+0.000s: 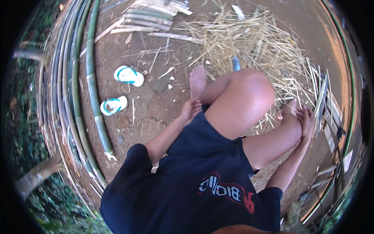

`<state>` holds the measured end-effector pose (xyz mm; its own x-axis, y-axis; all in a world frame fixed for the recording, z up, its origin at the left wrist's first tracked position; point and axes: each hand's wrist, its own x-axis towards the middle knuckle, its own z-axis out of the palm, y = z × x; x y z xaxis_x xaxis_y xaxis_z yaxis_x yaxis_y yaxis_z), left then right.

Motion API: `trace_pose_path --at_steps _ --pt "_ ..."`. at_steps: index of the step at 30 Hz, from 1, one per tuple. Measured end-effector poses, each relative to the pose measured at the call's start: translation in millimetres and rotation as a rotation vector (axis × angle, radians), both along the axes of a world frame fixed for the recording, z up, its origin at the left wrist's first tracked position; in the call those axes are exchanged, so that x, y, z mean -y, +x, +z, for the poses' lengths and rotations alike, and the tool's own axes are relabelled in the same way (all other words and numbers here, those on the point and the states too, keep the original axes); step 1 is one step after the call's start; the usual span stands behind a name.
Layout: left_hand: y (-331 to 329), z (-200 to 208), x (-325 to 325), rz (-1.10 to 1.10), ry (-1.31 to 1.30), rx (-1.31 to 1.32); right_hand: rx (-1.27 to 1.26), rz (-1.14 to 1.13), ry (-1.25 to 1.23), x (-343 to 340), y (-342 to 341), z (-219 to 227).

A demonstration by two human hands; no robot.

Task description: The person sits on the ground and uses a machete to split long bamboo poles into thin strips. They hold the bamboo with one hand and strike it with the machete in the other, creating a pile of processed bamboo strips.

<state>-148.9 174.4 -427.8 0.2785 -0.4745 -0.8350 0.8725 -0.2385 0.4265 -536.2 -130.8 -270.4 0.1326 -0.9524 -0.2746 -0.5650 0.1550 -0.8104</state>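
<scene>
Apparently seated, with left grip half uncurled beside dark shorts, nothing visible in it. With right grip laid on the lower leg, perhaps steadying posture; cannot tell whether clamped. Find thin strips just right of that grip, pale shavings beyond both, sandals left of left grip, presumably set aside.

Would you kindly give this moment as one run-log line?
left hand: beside left leg; right hand: against right leg; front: pale strip heap; left: white sandals, bamboo poles
</scene>
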Motion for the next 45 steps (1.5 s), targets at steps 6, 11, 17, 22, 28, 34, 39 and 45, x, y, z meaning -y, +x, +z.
trace_pose_path --at_steps 6,11,17,22,28,34,39,45 --pt "4 -9 -4 -0.097 -0.094 0.090 -0.023 -0.059 0.009 -4 -4 0" --pt "27 -37 -14 -0.421 -0.162 0.368 -0.470 -0.238 -0.304 -44 47 40" --pt "57 -79 0 -0.249 0.010 0.114 -0.191 -0.281 -0.557 -85 51 17" --pt "61 -62 11 -0.291 0.035 0.161 -0.097 -0.283 -0.588 -109 47 8" --pt "56 -41 9 -0.218 0.001 0.195 0.175 -0.359 -0.420 -102 29 5" --pt "33 -10 21 -0.159 -0.084 0.229 0.238 -0.377 -0.385 -96 38 10" --pt "7 35 56 -0.271 -0.231 0.355 0.257 -0.400 -0.355 -95 34 6" --pt "-21 85 103 -0.491 -0.314 0.681 0.239 -0.388 -0.325 -96 37 11"
